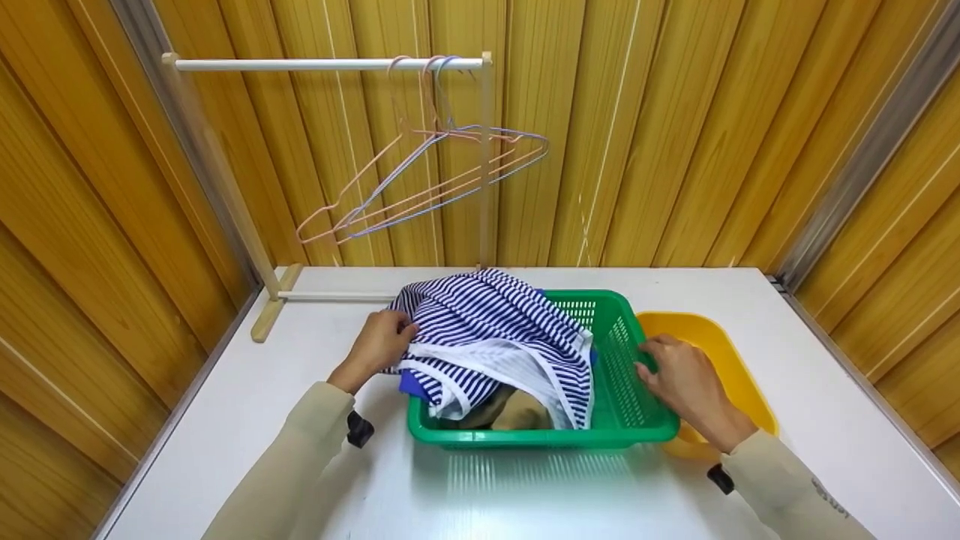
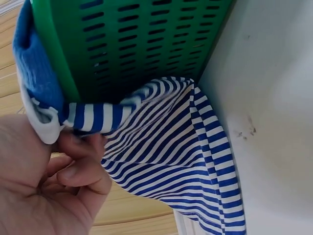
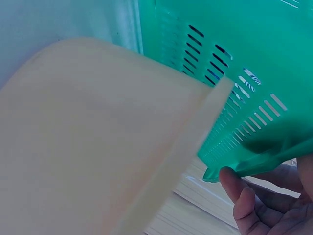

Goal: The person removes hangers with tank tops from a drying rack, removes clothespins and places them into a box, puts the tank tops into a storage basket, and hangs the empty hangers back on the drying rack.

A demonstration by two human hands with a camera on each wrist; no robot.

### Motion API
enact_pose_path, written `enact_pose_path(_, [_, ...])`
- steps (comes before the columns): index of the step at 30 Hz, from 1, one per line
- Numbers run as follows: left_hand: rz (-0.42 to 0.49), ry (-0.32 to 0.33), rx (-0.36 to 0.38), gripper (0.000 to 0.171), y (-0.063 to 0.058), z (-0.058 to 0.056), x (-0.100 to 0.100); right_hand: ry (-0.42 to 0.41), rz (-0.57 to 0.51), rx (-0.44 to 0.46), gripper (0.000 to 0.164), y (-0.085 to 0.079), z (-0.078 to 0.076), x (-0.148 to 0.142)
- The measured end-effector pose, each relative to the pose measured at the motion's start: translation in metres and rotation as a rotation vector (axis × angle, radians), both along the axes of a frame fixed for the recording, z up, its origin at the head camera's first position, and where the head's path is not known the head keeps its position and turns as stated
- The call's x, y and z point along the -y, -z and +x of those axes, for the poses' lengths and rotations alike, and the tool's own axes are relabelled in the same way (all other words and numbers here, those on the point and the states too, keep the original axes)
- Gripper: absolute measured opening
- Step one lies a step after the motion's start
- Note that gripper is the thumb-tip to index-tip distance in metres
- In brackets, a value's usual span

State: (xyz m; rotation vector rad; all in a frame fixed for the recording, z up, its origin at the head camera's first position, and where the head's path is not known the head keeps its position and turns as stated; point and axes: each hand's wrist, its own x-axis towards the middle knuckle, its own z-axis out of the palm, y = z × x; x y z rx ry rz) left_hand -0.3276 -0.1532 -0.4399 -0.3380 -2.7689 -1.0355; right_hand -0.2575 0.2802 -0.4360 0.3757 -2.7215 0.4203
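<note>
A blue-and-white striped shirt [image 1: 491, 307] with white trim lies bunched over the left side of a green plastic basket [image 1: 611, 296]. My left hand [image 1: 381, 341] pinches the shirt's fabric at the basket's left rim; in the left wrist view, fingers are curled at the cloth, and part of the shirt hangs down outside. My right hand [image 1: 686, 379] grips the basket's right rim, its fingertips [image 3: 229, 180] against the edge in the right wrist view. Olive-brown cloth [image 1: 521, 412] shows beneath the shirt inside the basket, with blue fabric [image 1: 411, 382] at the left rim.
A yellow plastic basin [image 1: 731, 367] stands on the white table [image 1: 817, 360], right beside the basket and under my right hand. Behind, a rack with a white rail [image 1: 322, 65] carries several pink and purple hangers [image 1: 442, 191]. Wood-patterned walls [image 1: 675, 150] enclose the table.
</note>
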Motion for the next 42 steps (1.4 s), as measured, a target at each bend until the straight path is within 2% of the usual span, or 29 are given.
enact_pose_path(5, [0.010,-0.021,-0.077,0.017,-0.005,-0.001,0.000,-0.006,0.008,-0.012,0.033,0.000,-0.001,0.001])
enact_pose_path(8, [0.046,-0.021,-0.124,0.017,-0.013,-0.002,-0.001,-0.004,0.006,-0.006,0.033,-0.001,-0.002,0.001])
enact_pose_path(12, [0.099,-0.028,-0.176,0.018,-0.030,-0.001,-0.006,0.000,-0.005,0.018,0.034,-0.002,-0.001,0.002])
enact_pose_path(17, [0.148,-0.029,-0.266,0.016,-0.056,0.003,-0.016,-0.001,0.026,-0.004,0.033,-0.001,-0.002,0.002])
enact_pose_path(21, [0.177,0.028,-0.310,0.017,-0.073,0.012,-0.030,0.000,0.032,-0.011,0.033,-0.001,-0.003,0.001])
enact_pose_path(26, [0.165,0.143,-0.353,0.015,-0.083,0.026,-0.048,0.003,0.022,0.002,0.033,-0.002,-0.003,0.000])
enact_pose_path(30, [0.102,0.234,-0.370,0.013,-0.085,0.040,-0.059,0.005,0.025,0.003,0.034,-0.002,-0.003,0.000])
enact_pose_path(33, [0.023,0.306,-0.348,0.013,-0.082,0.050,-0.067,0.006,0.022,0.007,0.034,-0.003,-0.002,0.000])
enact_pose_path(37, [-0.098,0.394,-0.293,0.015,-0.070,0.061,-0.076,0.006,0.016,0.009,0.035,-0.003,-0.002,0.000])
enact_pose_path(42, [-0.260,0.446,-0.191,0.016,-0.051,0.069,-0.080,-0.001,0.022,-0.001,0.035,-0.001,-0.002,0.000])
